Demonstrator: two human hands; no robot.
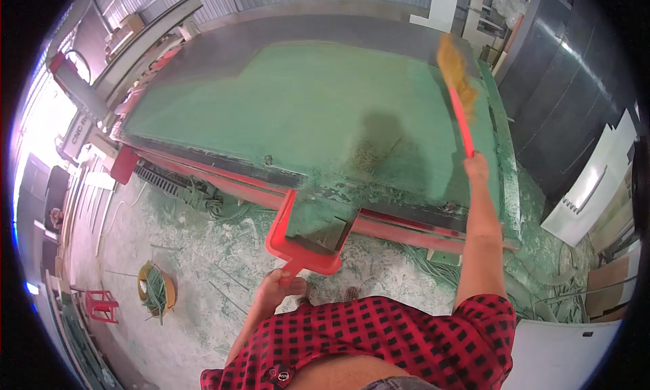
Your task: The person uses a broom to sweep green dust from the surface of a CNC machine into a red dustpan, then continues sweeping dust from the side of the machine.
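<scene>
My left hand (276, 288) is closed round the short handle of a red dustpan (313, 261). The pan's mouth meets the near edge of a big flat machine bed (298, 99), and green dust with some flat scraps lies in it. With my arm stretched out to the right, my right hand (476, 165) grips the red handle of a hand broom (457, 78). Its yellow bristles, a little blurred, are over the far right part of the bed. Green dust coats the bed, and a small heap of debris (367, 154) lies near its front edge.
A machine gantry (84, 99) stands at the left end of the bed. On the dusty floor are a yellow basket (157, 292) of green strips and a small red stool (101, 306). Dark sheets (562, 78) and white panels (596, 187) lean at the right.
</scene>
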